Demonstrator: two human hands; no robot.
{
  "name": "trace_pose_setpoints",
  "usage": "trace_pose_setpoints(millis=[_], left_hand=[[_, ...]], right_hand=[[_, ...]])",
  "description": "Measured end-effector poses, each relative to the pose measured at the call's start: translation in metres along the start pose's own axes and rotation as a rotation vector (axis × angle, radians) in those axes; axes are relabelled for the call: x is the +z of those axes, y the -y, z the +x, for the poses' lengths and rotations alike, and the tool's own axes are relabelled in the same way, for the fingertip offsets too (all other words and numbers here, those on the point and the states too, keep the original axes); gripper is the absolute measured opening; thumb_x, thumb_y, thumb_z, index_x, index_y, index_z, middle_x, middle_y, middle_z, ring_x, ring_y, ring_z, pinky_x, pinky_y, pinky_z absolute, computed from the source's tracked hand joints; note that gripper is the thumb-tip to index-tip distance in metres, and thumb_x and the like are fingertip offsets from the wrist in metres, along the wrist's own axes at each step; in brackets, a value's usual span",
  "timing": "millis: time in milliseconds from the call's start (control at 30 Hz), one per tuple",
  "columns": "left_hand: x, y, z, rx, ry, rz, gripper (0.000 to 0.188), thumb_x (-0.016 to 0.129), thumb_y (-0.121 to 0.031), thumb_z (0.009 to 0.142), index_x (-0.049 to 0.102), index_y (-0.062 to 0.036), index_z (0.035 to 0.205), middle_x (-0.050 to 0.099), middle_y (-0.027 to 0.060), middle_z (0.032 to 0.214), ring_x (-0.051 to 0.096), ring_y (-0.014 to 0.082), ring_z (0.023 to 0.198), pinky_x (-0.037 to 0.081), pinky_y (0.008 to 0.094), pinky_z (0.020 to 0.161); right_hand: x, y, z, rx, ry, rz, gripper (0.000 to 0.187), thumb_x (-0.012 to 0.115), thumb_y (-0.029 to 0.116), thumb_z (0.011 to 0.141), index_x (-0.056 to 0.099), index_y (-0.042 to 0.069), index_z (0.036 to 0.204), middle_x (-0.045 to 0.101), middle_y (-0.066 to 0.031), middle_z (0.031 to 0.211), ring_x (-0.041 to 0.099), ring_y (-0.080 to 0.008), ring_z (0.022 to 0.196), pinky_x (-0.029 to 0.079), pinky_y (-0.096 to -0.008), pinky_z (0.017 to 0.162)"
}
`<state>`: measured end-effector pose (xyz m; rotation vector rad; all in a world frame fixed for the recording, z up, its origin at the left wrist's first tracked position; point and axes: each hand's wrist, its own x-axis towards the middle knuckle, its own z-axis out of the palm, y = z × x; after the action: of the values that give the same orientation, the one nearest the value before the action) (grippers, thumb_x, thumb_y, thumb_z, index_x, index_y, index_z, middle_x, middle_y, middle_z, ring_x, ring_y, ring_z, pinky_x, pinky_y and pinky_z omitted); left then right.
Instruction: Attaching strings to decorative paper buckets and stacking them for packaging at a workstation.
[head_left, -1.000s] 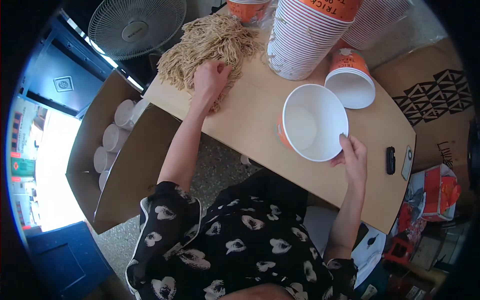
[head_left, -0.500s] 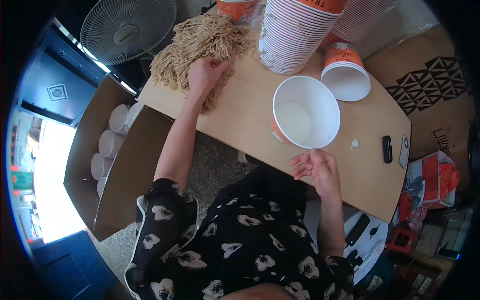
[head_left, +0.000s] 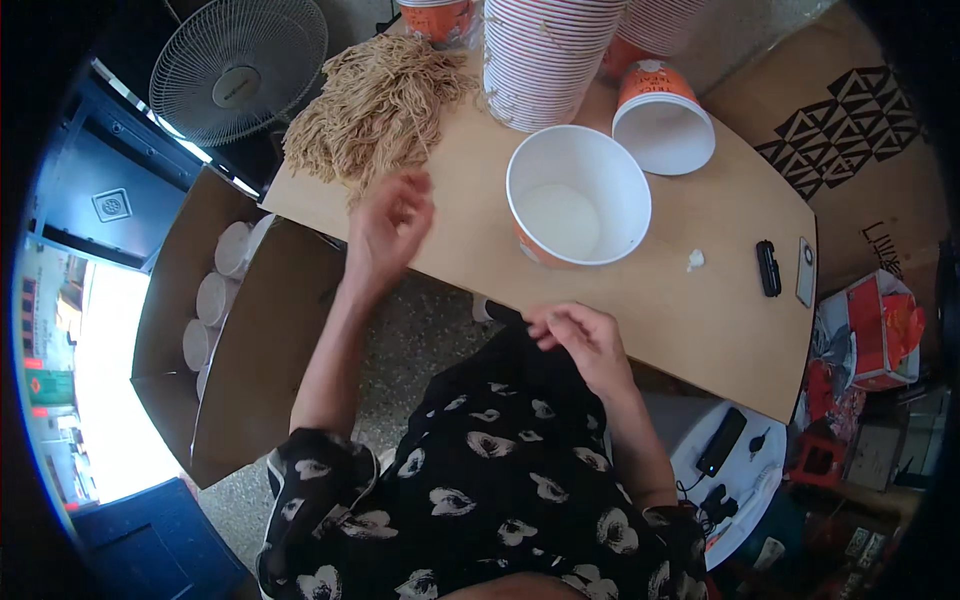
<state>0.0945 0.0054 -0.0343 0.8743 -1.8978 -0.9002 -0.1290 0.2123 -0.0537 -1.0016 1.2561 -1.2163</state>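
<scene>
My left hand [head_left: 390, 230] is over the near left table edge, just in front of a heap of tan twisted cords [head_left: 375, 105]. Its fingers are curled in and slightly blurred; whatever they hold, if anything, cannot be made out. My right hand [head_left: 583, 345] hovers at the table's front edge with loosely bent fingers and nothing visible in them. Beyond it stands a large orange paper bucket [head_left: 577, 200], its white inside facing up. Another orange bucket [head_left: 665, 130] lies on its side behind, its mouth toward me.
A tall stack of white-rimmed buckets [head_left: 545, 65] stands at the back of the table [head_left: 640, 300]. A black pen-like tool [head_left: 768, 268] and a white scrap [head_left: 696, 260] lie right. An open carton [head_left: 270, 350] with white tubs is left, below a fan [head_left: 240, 85].
My left hand has drawn back from the cord heap toward me. My right hand has shifted left and down, its fingers bending more. The view has moved slightly.
</scene>
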Motion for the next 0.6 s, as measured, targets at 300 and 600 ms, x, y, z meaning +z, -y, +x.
trace_pose_setpoints(millis=[300, 600], left_hand=[[0.039, -0.08, -0.099, -0.279, 0.374, -0.041, 0.011, 0.068, -0.007, 0.087, 0.069, -0.0002, 0.095, 0.069, 0.0065, 0.071, 0.062, 0.0091, 0.058, 0.05, 0.0248, 0.055], [0.057, -0.068, -0.096, -0.328, 0.408, -0.155, 0.005, 0.072, -0.005, 0.085, 0.07, -0.0006, 0.085, 0.061, -0.0019, 0.063, 0.05, 0.0008, 0.056, 0.04, 0.019, 0.05]], right_hand=[[0.041, -0.023, 0.007, 0.044, 0.141, 0.441, 0.032, 0.05, 0.025, 0.103, 0.064, -0.002, 0.114, 0.062, -0.0004, 0.09, 0.053, -0.0067, 0.083, 0.045, -0.0223, 0.075], [-0.022, -0.009, -0.044, -0.045, 0.051, -0.184, 0.015, 0.059, 0.009, 0.096, 0.069, -0.002, 0.093, 0.054, 0.0031, 0.066, 0.045, -0.0037, 0.058, 0.036, -0.0208, 0.053]])
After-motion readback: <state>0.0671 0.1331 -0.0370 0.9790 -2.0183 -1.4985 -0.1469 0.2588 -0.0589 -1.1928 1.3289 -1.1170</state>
